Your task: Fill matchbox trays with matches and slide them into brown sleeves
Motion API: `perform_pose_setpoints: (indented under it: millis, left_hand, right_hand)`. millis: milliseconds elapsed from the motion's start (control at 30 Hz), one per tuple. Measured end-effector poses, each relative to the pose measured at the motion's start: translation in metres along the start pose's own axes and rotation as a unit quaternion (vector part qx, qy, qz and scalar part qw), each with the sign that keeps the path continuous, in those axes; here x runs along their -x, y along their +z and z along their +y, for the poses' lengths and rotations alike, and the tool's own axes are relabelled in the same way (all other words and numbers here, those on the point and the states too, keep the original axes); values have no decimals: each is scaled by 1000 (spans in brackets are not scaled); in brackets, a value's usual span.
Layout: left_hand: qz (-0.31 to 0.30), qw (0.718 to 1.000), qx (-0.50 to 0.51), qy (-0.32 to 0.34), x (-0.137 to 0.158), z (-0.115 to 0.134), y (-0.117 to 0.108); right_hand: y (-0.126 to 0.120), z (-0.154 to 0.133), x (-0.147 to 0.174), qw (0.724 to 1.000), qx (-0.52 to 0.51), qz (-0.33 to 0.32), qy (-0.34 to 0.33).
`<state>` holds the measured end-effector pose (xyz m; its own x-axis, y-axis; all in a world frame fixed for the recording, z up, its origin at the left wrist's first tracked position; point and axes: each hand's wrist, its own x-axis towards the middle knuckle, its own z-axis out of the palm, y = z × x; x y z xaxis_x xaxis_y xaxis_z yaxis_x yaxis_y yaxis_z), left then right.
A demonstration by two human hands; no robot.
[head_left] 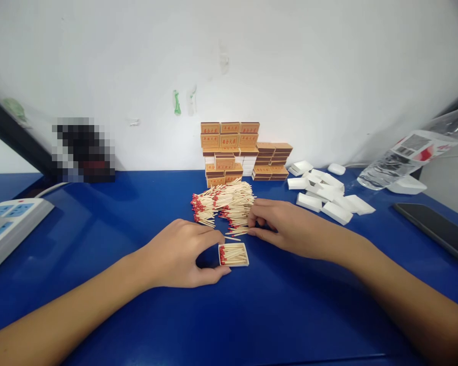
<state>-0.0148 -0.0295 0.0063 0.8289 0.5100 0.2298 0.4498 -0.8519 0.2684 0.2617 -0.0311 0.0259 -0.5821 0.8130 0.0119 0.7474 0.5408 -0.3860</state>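
Note:
A small white matchbox tray (247,254) lies on the blue table, filled with red-tipped matches (233,254) whose heads point left. My left hand (183,254) grips the tray at its left end, with the thumb at the near corner and a finger at the far one. Behind it spreads a big loose pile of wooden matches (232,201), red heads mostly to the left. At the pile's right edge, my right hand (277,222) has thumb and fingertips closed on the ends of matches; how many is hidden. One loose match (232,238) lies between pile and tray.
Stacked orange-and-brown matchboxes (229,141) stand against the wall behind the pile. Several white trays (324,192) are heaped to the right, near a plastic bottle (395,157) and a dark phone (437,226). A power strip (19,223) lies at the left edge.

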Motion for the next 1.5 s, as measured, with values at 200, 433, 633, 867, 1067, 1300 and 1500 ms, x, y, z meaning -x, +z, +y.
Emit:
perform_pose_setpoints:
  millis: [200,433,633,867,1067,1300,1500]
  left_hand:
    - [-1,1000,0,1,-1,-1,1]
    - [10,1000,-3,12,0,-2,1]
    - [7,1000,-5,11,0,-1,0]
    - [7,1000,-4,-5,-1,-1,2]
    - [25,999,-14,-26,-3,1,1]
    - [24,999,-9,-30,-2,0,2]
    - [36,999,-18,-15,-2,0,3]
  right_hand:
    - [0,5,4,999,-17,-36,24]
    - [-6,8,9,996,-32,-69,53]
    - [-9,15,12,996,-16,-48,69]
    - [-10,9,11,998,-31,6,48]
    - [-9,-17,10,998,-50,-15,29]
    - [2,-35,10,998,-14,-53,-11]
    - [4,-33,11,999,3,-43,-28]
